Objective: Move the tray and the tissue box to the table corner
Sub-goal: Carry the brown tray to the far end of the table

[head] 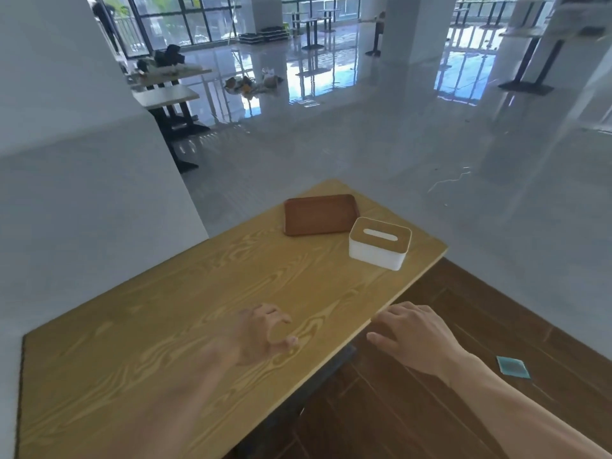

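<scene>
A flat brown tray (319, 214) lies near the far corner of the wooden table (165, 342). Just right of it and touching its near right corner stands a white tissue box (379, 242) with a wooden lid and a slot. My left hand (261, 332), blurred, hovers over the middle of the table with curled, spread fingers and holds nothing. My right hand (414, 336) is beyond the table's right edge, over the floor, palm down, fingers apart and empty. Both hands are well short of the tray and the box.
A white wall (82, 193) runs along the table's left side. Dark wood flooring (463, 326) with a teal square (512, 367) lies to the right. Beyond the table is glossy grey floor with other tables (165, 94) and pillars.
</scene>
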A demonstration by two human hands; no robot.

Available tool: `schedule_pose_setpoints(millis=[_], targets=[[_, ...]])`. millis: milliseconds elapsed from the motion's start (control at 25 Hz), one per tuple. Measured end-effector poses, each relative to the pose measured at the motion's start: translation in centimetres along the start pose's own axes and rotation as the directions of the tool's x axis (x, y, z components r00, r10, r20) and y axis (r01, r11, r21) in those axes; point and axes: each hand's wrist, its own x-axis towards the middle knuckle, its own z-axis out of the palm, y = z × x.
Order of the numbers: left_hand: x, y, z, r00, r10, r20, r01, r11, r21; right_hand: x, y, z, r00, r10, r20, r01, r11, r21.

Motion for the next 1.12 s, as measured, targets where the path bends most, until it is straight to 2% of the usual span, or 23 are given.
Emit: schedule_pose_setpoints(millis=[240, 520, 840, 1120], targets=[[6.1, 4.2, -0.1, 0.998, 0.043, 0.045, -0.044, 0.999, 0.026, -0.9, 6.9, 0.6, 0.994, 0.104, 0.039, -0.106, 0.994, 0.04], [12.3, 5.1, -0.1, 0.99, 0.111, 0.089, -0.116, 0.992, 0.047, 0.3, 11.4, 2.0, 0.978, 0.201, 0.064, -0.205, 0.977, 0.066], [21.9, 2.7, -0.4, 0.979, 0.186, 0.085, -0.19, 0.981, 0.045, 6.3, 15.1, 2.1, 0.962, 0.268, 0.055, -0.271, 0.961, 0.057], [29.6, -1.9, -1.9, 0.981, 0.165, 0.103, -0.168, 0.985, 0.029, 15.4, 17.0, 1.2, 0.952, 0.273, 0.138, -0.276, 0.961, 0.006]])
